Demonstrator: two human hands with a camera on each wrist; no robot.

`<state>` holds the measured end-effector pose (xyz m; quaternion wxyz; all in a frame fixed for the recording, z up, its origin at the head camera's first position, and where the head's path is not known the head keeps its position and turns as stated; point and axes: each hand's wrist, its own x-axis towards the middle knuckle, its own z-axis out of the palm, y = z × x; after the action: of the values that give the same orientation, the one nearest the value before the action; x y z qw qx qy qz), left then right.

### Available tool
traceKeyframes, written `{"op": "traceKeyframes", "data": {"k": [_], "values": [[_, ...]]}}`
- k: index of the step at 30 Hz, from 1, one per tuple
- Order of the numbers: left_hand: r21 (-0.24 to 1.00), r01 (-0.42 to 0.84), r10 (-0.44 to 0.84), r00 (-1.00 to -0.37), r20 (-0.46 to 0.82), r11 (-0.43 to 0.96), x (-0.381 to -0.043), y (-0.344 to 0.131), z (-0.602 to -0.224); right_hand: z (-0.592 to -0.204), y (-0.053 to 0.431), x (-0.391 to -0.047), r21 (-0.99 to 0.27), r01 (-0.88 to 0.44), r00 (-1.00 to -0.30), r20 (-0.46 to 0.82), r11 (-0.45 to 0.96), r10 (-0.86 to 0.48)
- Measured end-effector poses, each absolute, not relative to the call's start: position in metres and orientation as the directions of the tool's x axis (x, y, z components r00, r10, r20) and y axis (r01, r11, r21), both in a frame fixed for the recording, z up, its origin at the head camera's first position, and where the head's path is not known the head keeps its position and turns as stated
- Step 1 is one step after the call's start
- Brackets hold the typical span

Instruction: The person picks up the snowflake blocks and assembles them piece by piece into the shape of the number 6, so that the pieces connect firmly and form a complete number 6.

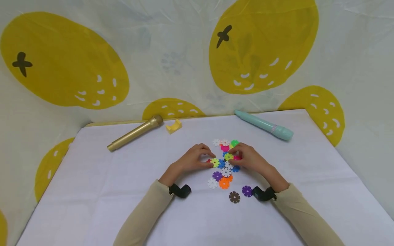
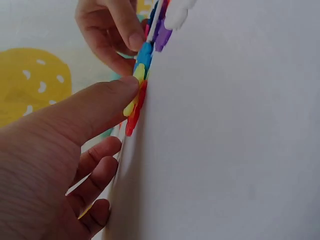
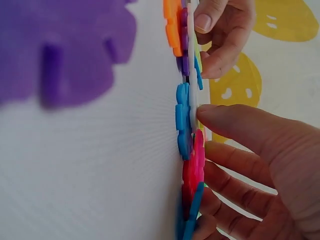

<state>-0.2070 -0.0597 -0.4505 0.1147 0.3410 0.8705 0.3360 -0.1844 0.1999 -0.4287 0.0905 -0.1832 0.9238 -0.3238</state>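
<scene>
Small notched plastic discs in many colours lie in an overlapping pile on the white table, between the two hands. My left hand (image 1: 197, 157) pinches a yellow-green disc (image 1: 215, 162) at the pile's left edge. In the left wrist view its thumb presses that disc, with a red disc (image 2: 134, 117) just under it. My right hand (image 1: 248, 158) holds a second yellow-green disc (image 1: 228, 156) by its edge, between thumb and index finger. Around those fingertips lie a pink disc (image 3: 199, 152), a blue disc (image 3: 183, 120) and a white disc (image 1: 229, 164).
A gold microphone-shaped object (image 1: 135, 134) and a small yellow cradle-like piece (image 1: 174, 126) lie at the back left. At the back right is a teal microphone-shaped object (image 1: 264, 125). Nearer the front are a brown disc (image 1: 234, 197) and a purple disc (image 1: 247, 191).
</scene>
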Motion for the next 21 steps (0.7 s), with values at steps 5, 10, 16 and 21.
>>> {"op": "traceKeyframes", "data": {"k": [5,10,16,21], "values": [[0.689,0.519,0.675,-0.735,0.059,0.505,-0.2073,-0.0615,-0.4558,-0.4316,0.2017,-0.1859,-0.665,-0.263,-0.922,-0.042,0.699,-0.386],[0.718,0.521,0.680,-0.728,0.091,0.462,-0.2086,-0.0619,-0.4585,-0.4330,0.2013,-0.1864,-0.683,-0.254,-0.925,-0.035,0.685,-0.378],[0.805,0.433,0.671,-0.739,0.059,0.406,-0.2099,-0.0618,-0.4584,-0.4299,0.2011,-0.1865,-0.693,-0.253,-0.925,-0.031,0.676,-0.378],[0.855,0.354,0.667,-0.745,0.013,0.379,-0.2098,-0.0614,-0.4576,-0.4283,0.2017,-0.1868,-0.716,-0.268,-0.921,-0.006,0.644,-0.390]]}}
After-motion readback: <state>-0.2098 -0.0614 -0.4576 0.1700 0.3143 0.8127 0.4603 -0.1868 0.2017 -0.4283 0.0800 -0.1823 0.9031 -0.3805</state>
